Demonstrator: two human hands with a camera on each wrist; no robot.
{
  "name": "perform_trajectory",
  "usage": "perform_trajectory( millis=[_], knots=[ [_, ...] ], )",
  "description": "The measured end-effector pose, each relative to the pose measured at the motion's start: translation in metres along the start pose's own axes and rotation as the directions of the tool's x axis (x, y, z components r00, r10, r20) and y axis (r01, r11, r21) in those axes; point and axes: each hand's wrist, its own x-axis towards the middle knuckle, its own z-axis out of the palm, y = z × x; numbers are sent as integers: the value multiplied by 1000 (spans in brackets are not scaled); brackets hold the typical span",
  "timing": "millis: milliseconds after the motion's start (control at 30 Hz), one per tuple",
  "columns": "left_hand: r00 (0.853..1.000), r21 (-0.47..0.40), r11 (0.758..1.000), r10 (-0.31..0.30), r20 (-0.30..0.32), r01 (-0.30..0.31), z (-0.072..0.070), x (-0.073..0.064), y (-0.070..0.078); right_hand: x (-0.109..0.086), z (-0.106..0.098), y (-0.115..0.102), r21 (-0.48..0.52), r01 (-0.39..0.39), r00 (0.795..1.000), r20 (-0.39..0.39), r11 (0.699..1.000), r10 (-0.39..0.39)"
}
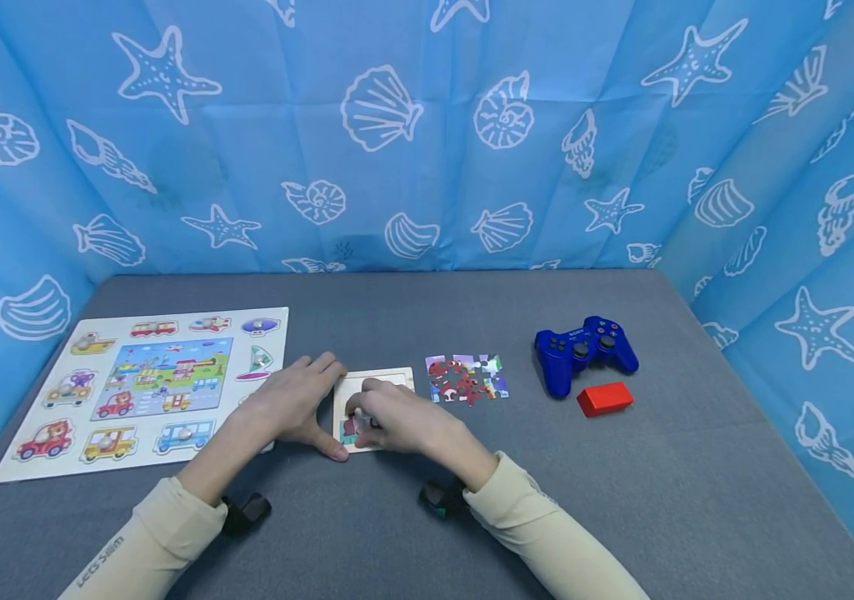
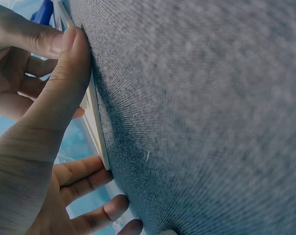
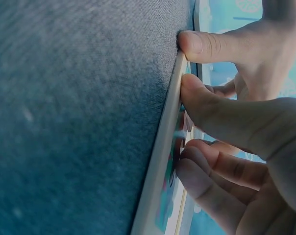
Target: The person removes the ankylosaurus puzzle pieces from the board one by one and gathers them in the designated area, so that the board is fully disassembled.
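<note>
A small square wooden puzzle tray lies on the table between both hands, with some colourful pieces in its near part. My left hand holds the tray's left side, thumb near the front corner and fingers at the far corner. Over the tray, my right hand has its thumb and curled fingers on a jigsaw piece, which they largely cover. The tray's edge shows in the right wrist view. Right of the tray lies a patch of loose jigsaw pieces with red figures.
A large knobbed vehicle puzzle board lies at the left. On the right are a blue game controller and a red block. The grey cloth table is bounded by a blue shell-patterned curtain.
</note>
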Motion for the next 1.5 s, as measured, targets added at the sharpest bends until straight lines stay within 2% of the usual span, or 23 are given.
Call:
perform_trajectory(
  millis=[300, 733, 1167, 1500],
  knots=[
    [1000, 2, 1000, -5, 6, 5, 0, 0, 0, 0, 0, 1, 45, 39, 999, -30, 998, -37],
    [1000, 15, 1000, -3, 4, 3, 0, 1, 1, -3, -1, -1, -10, 35, 999, -11, 999, -35],
    [1000, 13, 1000, 4, -4, -4, 0, 0, 1, -6, 1, 0, -44, 74, 997, -33, 996, -75],
    [1000, 24, 1000, 1, 2, -1, -1, 0, 2, -12, -4, 6, -27, 89, 993, -77, 996, -90]
  ],
)
